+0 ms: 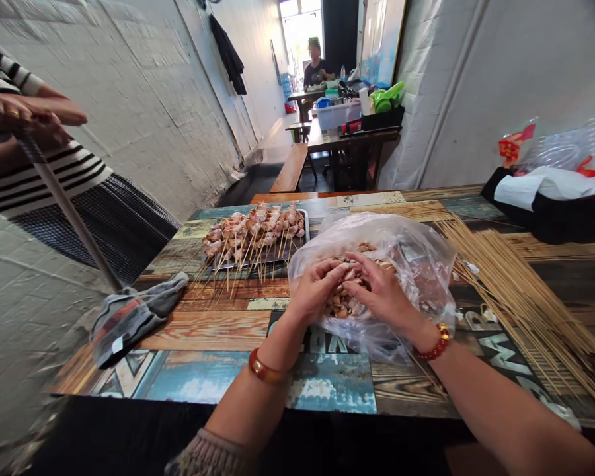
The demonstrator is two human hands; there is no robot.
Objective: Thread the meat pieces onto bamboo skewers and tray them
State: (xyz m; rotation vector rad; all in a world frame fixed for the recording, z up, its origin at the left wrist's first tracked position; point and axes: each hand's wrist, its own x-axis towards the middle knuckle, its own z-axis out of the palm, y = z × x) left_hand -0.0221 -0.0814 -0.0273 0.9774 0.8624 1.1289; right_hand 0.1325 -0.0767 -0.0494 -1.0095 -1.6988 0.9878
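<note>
Plastic bag (429,264): chopped pieces (341,308) part-hidden by left hand (317,284), right hand (383,291); grip unclear.

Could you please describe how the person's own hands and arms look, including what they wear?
The left hand and the right hand wear no gloves. On the left side there is a smooth, reddish-brown bangle and, nearer the elbow, a grey-brown, knitted-looking sleeve. On the right side there is a red bead bracelet with gold-coloured parts.

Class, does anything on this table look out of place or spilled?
Yes: a crumpled grey cloth lies on the table near the loaded skewers, odd beside food. Small white scraps lie by the loose sticks.
</note>
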